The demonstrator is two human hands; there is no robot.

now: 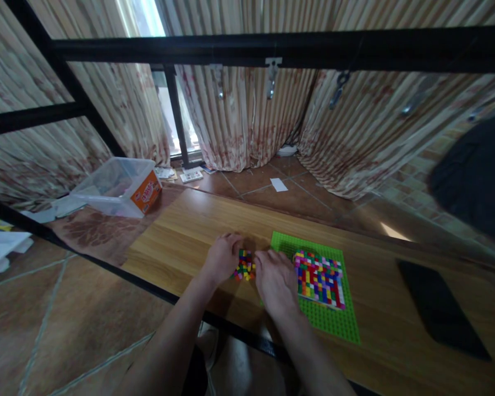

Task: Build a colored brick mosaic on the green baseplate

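Note:
A small block of joined multicoloured bricks [245, 265] sits on the wooden table between both hands. My left hand [223, 256] curls its fingers around the block's left side. My right hand [275, 280] presses against its right side, fingers bent. Just right of that hand lies a green baseplate [334, 322] with a larger patch of multicoloured bricks [319, 278] stuck on its upper half. My right hand covers the plate's left edge.
A black flat pad [439, 309] lies on the table at the right. A clear plastic box [117, 186] with an orange label stands on the floor at the left. A black metal frame [272, 49] crosses overhead, curtains behind. A dark shape [476, 176] at right.

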